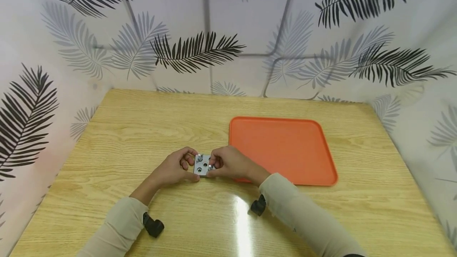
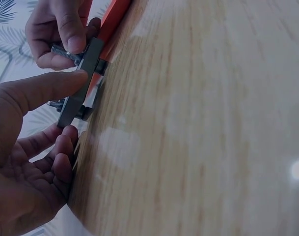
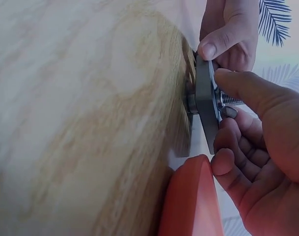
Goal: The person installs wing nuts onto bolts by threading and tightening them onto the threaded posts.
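Note:
A square grey metal plate (image 1: 202, 173) with round holes lies just above the wooden table (image 1: 185, 217), bolt heads beneath it. My left hand (image 1: 175, 166) grips the plate's left side, thumb on the near edge. A bolt with a wing nut (image 1: 199, 157) stands at the far left corner of the plate. On the near right side, my right hand (image 1: 230, 162) pinches a second wing nut (image 3: 229, 112) on a threaded bolt (image 3: 231, 100). My right fingers partly hide that nut and the plate's right edge.
An orange tray (image 1: 282, 150) sits right of the plate, partly under my right forearm. Patterned curtain-like walls with leaf prints (image 1: 200, 52) border the back and sides of the table. Each wrist wears a small black camera (image 1: 153, 225).

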`<state>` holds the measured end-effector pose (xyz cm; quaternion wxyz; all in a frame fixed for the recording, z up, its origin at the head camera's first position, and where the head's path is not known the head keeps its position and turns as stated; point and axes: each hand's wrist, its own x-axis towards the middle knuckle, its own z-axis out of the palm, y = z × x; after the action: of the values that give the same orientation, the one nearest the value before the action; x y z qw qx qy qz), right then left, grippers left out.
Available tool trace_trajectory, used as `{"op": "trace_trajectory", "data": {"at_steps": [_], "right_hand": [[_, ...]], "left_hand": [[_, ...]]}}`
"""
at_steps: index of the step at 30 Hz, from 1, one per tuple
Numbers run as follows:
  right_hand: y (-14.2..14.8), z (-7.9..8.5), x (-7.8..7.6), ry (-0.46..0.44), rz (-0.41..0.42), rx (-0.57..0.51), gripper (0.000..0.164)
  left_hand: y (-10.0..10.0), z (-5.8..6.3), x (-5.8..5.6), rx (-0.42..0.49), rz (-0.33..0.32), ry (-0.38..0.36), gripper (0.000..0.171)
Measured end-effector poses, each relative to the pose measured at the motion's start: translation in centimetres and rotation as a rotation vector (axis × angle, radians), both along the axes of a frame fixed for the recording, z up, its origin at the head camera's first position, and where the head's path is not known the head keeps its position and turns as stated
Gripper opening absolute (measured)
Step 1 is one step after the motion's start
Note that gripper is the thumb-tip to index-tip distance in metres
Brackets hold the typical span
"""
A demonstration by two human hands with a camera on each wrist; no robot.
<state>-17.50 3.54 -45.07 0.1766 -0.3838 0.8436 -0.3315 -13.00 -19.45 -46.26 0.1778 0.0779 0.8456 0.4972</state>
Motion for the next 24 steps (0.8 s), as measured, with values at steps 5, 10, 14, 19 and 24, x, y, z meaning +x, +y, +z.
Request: {"op": "trace_trajectory", "data": {"at_steps": [5,10,14,19,24], "right_hand": [[0.0,-0.2,0.0,-0.051,-0.01,-0.015,0.024],[0.3,0.0,0.0,-0.124,-0.027,-0.042,0.021],[0.7,0.2,0.0,-0.17,-0.061,-0.059,0.019],[1.9,0.9,-0.3,-0.109,-0.089,-0.063,0.013],[3.9,2.1,-0.7,-0.041,-0.112,-0.073,0.008]], "left_hand": [[0.0,0.0,0.1,0.006,0.004,-0.008,0.061],[0.1,-0.1,-0.2,0.017,-0.003,-0.01,0.062],[0.2,-0.3,-0.5,0.021,-0.014,-0.011,0.062],[-0.2,-0.6,-0.4,0.005,0.0,-0.022,0.063],[-1.0,-0.7,-0.1,-0.003,0.011,-0.006,0.068]]}}
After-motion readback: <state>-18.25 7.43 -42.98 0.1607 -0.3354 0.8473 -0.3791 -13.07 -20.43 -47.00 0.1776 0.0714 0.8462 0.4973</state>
